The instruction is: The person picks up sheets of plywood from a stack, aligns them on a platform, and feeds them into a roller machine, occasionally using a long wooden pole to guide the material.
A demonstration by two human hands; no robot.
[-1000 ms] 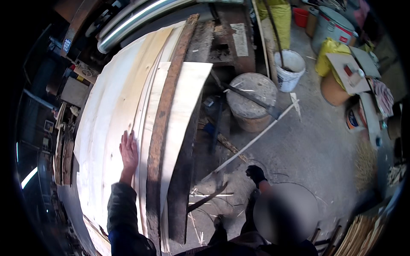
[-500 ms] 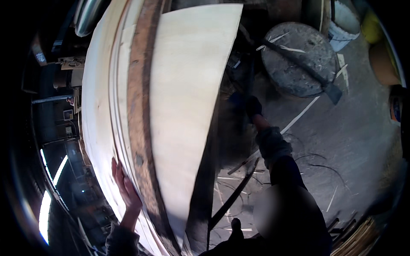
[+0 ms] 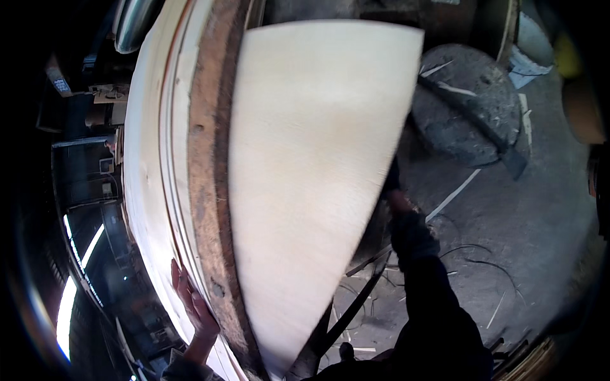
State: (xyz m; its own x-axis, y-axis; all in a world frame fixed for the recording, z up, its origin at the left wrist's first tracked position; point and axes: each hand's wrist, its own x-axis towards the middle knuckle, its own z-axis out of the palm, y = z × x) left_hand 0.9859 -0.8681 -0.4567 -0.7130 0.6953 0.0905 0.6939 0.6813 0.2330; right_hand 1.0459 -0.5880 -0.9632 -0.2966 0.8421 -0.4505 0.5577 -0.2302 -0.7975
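My bare left hand lies with outstretched fingers on the edge of a stack of pale, thin wood sheets. Along the stack runs a rough brown wooden beam. From its right side a broad, pale wood sheet fans out, slightly curved. My right hand, in a dark glove, is at the sheet's right edge. That edge hides its fingers, so I cannot see whether it grips anything.
A round grey slab with a dark long-handled tool on it is at the upper right. A white bucket stands beyond it. Wood slivers and thin dark strips are scattered on the concrete floor. A dark bar slants beside my legs.
The broad sheet's free side has swung out to the right and now covers part of my right hand. My left hand stays on the stack, slightly lower in the picture.
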